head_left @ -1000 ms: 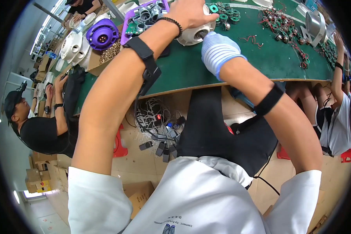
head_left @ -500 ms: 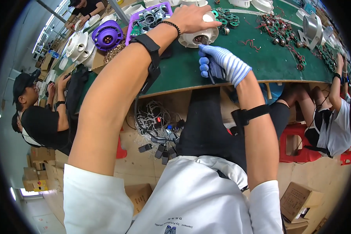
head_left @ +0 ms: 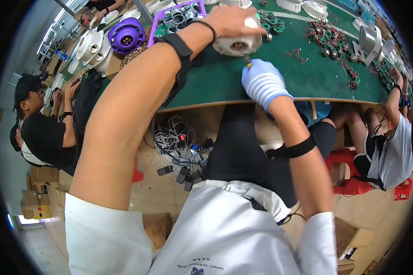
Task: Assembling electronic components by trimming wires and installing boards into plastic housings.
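My bare left hand [head_left: 231,22] holds a white round plastic housing [head_left: 229,46] on the green table. Its fingers lie over the top of the housing, partly hidden, and one finger or the thumb sticks out to the right. A dark round hub with copper-coloured parts [head_left: 238,46] shows in the housing's near face. Just below it, my right hand [head_left: 266,81], in a blue-and-white striped glove, is closed round a small hand tool [head_left: 248,65]. Only a greyish tip and a bit of yellow show, so its exact kind is unclear. The tip points toward the housing, apparently a little apart.
A purple bin [head_left: 202,6] of metal motor cans stands left of the housing, near a purple housing [head_left: 126,35]. Green circuit boards [head_left: 273,23] lie to the right, with wired motors [head_left: 332,41] beyond. Co-workers sit left and right; cables [head_left: 176,137] lie below the table.
My right hand has drawn back from the housing, down and slightly right, with the tool still in it. The housing has shifted or tilted slightly under my left hand.
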Demonstrator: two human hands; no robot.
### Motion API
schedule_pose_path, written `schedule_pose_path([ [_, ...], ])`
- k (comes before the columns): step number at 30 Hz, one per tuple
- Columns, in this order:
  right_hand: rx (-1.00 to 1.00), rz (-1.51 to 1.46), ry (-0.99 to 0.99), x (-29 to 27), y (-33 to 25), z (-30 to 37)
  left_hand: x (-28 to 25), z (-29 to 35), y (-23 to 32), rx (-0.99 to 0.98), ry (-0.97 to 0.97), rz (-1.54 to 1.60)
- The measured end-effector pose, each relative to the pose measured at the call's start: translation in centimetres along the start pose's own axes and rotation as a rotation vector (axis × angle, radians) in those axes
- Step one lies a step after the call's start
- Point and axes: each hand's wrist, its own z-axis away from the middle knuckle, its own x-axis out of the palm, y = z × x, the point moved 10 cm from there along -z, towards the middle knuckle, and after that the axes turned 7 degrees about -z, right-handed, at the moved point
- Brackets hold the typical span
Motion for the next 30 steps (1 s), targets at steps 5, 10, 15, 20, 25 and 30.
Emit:
schedule_pose_path([
  [5,-0.423,0.012,0.110,-2.4,-1.9,6.4,0.1,-0.1,-2.0,0.002,-0.073,0.004],
  [10,0.101,-0.827,0.060,-6.7,6.1,5.1,1.0,-0.2,-1.1,-0.066,-0.177,0.026],
  [15,-0.273,-0.712,0.315,-9.4,5.1,1.0,0.5,-0.3,-0.1,-0.126,-0.182,0.052],
  [20,-0.106,-0.339,0.303,-6.7,7.1,-1.5,0.5,-0.1,-0.5,-0.129,-0.157,0.049],
  [25,-0.061,-0.629,-0.108,-2.8,4.6,-0.3,-0.2,0.6,-1.0,-0.167,-0.105,0.032],
  [30,0.199,-0.765,-0.342,0.4,4.2,-0.2,-0.5,0.2,-0.4,-0.126,-0.048,0.069],
])
